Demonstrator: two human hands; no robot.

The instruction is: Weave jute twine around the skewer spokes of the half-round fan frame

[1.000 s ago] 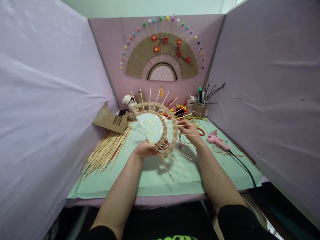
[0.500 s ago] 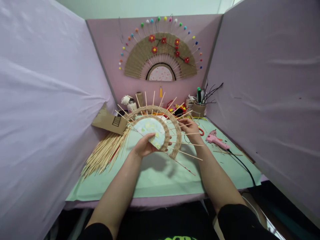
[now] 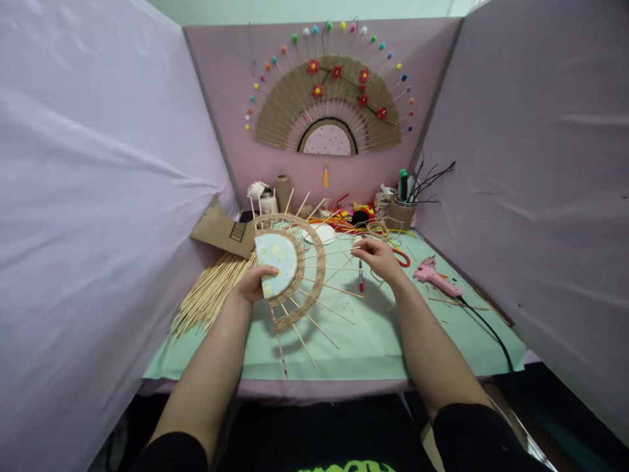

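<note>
The left fingers [image 3: 268,270] grip the fan [image 3: 278,252], now swung left, so the right fingers [image 3: 361,247], pinched, hold unclear, sit by stick tips [image 3: 354,269].

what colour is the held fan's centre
The centre is pale blue with yellowish patches; best in the head view.

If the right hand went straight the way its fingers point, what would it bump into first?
Probably the thin sticks jutting from the half-round woven piece, just left of the right hand; depth is unclear, so they may be touching.

Sticks [image 3: 211,295] left of the held fan [image 3: 284,254] — glue gun [image 3: 439,280] right
</note>
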